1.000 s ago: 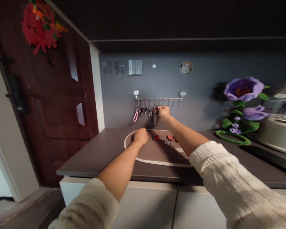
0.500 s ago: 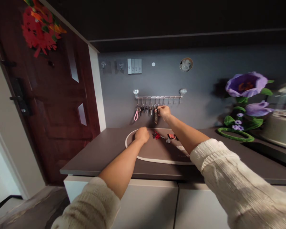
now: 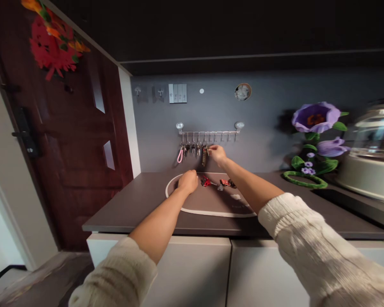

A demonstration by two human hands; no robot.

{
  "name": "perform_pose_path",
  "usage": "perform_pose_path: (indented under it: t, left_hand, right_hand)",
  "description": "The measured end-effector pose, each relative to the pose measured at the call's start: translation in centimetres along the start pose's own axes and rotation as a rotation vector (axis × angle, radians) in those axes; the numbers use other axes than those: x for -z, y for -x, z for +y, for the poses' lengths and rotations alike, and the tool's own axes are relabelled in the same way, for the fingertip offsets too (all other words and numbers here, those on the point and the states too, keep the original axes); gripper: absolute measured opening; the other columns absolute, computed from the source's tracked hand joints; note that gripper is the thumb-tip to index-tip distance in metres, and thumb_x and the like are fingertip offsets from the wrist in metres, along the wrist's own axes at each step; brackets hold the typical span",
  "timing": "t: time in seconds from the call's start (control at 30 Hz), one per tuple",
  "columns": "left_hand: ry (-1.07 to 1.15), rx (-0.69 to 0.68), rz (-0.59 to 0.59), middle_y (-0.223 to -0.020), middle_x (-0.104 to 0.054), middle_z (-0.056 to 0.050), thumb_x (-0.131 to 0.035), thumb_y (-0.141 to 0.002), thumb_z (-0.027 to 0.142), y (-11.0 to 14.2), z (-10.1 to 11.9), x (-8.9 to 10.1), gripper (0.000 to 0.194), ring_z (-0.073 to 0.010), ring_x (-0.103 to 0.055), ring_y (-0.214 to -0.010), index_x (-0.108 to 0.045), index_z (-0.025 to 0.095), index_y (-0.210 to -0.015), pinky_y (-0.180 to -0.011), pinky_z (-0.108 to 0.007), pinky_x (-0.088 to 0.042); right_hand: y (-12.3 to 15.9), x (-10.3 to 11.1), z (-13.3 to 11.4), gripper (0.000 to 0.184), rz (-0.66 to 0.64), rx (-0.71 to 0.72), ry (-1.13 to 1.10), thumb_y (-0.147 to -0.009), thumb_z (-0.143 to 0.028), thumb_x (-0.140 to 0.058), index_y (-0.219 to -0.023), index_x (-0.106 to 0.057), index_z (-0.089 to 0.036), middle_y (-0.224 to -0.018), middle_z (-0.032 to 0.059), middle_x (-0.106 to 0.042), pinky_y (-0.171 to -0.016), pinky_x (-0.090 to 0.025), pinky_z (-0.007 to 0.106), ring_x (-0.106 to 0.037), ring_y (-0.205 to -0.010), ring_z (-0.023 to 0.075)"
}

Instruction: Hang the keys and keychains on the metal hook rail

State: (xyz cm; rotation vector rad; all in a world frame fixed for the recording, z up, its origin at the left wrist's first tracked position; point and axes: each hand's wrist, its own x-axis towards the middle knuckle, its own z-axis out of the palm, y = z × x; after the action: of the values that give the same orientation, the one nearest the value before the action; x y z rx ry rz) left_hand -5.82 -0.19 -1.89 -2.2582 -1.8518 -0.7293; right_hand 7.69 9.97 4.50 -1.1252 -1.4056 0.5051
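Observation:
A chrome hook rail (image 3: 222, 132) is fixed to the grey wall, with several key bunches hanging at its left end, one on a pink strap (image 3: 180, 155). My right hand (image 3: 216, 154) reaches up to the rail, its fingers pinched on a dark key fob (image 3: 204, 156) that hangs from a hook. My left hand (image 3: 188, 181) rests as a loose fist on an oval brown mat (image 3: 211, 204) with a white rim. Two key sets with red parts (image 3: 206, 182) (image 3: 225, 183) lie on the mat just right of that hand.
A dark countertop (image 3: 137, 202) sits over white cabinet doors (image 3: 195, 268). Purple artificial flowers (image 3: 316, 140) stand at the right, with a lidded appliance (image 3: 371, 149) beyond them. A dark red door (image 3: 67, 128) with a red ornament is at the left. Wall switches (image 3: 177, 93) are above the rail.
My right hand has stayed at the rail and slipped slightly lower beside the dark key fob. The left hand has not moved on the mat; the view shifted a little.

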Motion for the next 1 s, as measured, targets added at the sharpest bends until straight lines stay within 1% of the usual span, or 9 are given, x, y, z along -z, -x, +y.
perform_pose_path:
  t: [0.07,0.17,0.27,0.37,0.57,0.63,0.77,0.87,1.0]
  left_hand:
    - [-0.009,-0.054,0.034,-0.097,-0.062,-0.012,-0.034,-0.085,0.023,0.3,0.4,0.3,0.026,-0.0198,-0.057,-0.091,-0.057,0.014,-0.093,-0.078,-0.03,-0.041]
    - [0.021,-0.159,0.072,-0.095,-0.061,-0.008,-0.035,-0.085,0.024,0.9,1.3,0.8,0.024,-0.0179,-0.055,-0.091,-0.057,0.016,-0.092,-0.079,-0.028,-0.04]
    - [0.082,-0.256,0.073,-0.093,-0.06,-0.006,-0.036,-0.085,0.025,1.3,2.1,1.0,0.023,-0.0161,-0.053,-0.09,-0.058,0.018,-0.089,-0.08,-0.026,-0.04]
    - [0.143,-0.319,0.054,-0.092,-0.06,-0.005,-0.038,-0.085,0.026,1.6,2.7,0.9,0.022,-0.0159,-0.053,-0.09,-0.059,0.019,-0.088,-0.081,-0.027,-0.04]
    - [0.224,-0.349,-0.024,-0.097,-0.06,-0.005,-0.042,-0.083,0.025,1.8,3.3,0.6,0.022,-0.0156,-0.052,-0.092,-0.061,0.019,-0.092,-0.085,-0.028,-0.04]
    - [0.24,-0.363,-0.041,-0.097,-0.06,-0.004,-0.043,-0.082,0.024,1.8,3.4,0.4,0.021,-0.0153,-0.053,-0.093,-0.061,0.02,-0.092,-0.085,-0.027,-0.039]
    - [0.258,-0.412,-0.042,-0.096,-0.06,-0.004,-0.043,-0.082,0.024,1.5,3.4,-0.2,0.022,-0.0145,-0.054,-0.09,-0.061,0.02,-0.093,-0.083,-0.026,-0.04]
    - [0.263,-0.437,-0.043,-0.097,-0.06,-0.005,-0.043,-0.082,0.025,1.4,3.4,-0.6,0.023,-0.0142,-0.054,-0.089,-0.061,0.019,-0.096,-0.082,-0.026,-0.04]
    - [0.249,-0.445,-0.079,-0.098,-0.061,-0.005,-0.044,-0.082,0.024,1.3,3.6,-0.7,0.025,-0.0145,-0.054,-0.09,-0.061,0.019,-0.098,-0.082,-0.026,-0.04]
  right_hand:
    - [0.7,0.6,-0.2,0.015,0.016,0.0,0.043,-0.068,-0.015,-0.052,-0.082,-0.057,-0.014,-0.075,0.0014,-0.06,-0.071,-0.043,0.023,-0.052,-0.065,0.0077]
    - [2.0,1.6,-0.2,0.017,0.001,0.028,0.064,-0.069,-0.015,-0.051,-0.085,-0.058,-0.014,-0.081,0.0023,-0.061,-0.074,-0.043,0.023,-0.054,-0.07,0.0083]
    - [3.5,2.8,0.1,0.017,-0.026,0.035,0.023,-0.07,-0.012,-0.049,-0.084,-0.058,-0.014,-0.078,0.0022,-0.061,-0.073,-0.044,0.023,-0.055,-0.067,0.0077]
    - [5.1,4.2,0.7,0.016,-0.048,0.006,-0.043,-0.072,-0.01,-0.046,-0.083,-0.057,-0.013,-0.072,0.0013,-0.06,-0.069,-0.046,0.023,-0.055,-0.061,0.0069]
    - [8.8,6.8,1.8,0.01,-0.095,-0.056,-0.092,-0.074,-0.01,-0.049,-0.081,-0.055,-0.014,-0.069,-0.0001,-0.058,-0.06,-0.047,0.021,-0.053,-0.054,0.0058]
    - [9.8,7.6,2.0,0.01,-0.126,-0.064,-0.076,-0.075,-0.011,-0.049,-0.084,-0.054,-0.015,-0.067,-0.0007,-0.058,-0.056,-0.046,0.02,-0.053,-0.051,0.0061]
    - [11.5,8.9,2.4,0.012,-0.218,-0.04,0.016,-0.078,-0.012,-0.047,-0.087,-0.053,-0.015,-0.067,0.0001,-0.06,-0.053,-0.046,0.019,-0.054,-0.05,0.0067]
    - [12.4,9.4,2.6,0.011,-0.291,-0.01,0.133,-0.077,-0.014,-0.048,-0.085,-0.055,-0.015,-0.069,0.0012,-0.063,-0.048,-0.043,0.019,-0.053,-0.047,0.0066]
    - [12.7,9.3,2.6,0.009,-0.337,0.014,0.245,-0.076,-0.013,-0.05,-0.078,-0.058,-0.016,-0.06,0.0002,-0.061,-0.047,-0.042,0.019,-0.053,-0.046,0.0084]
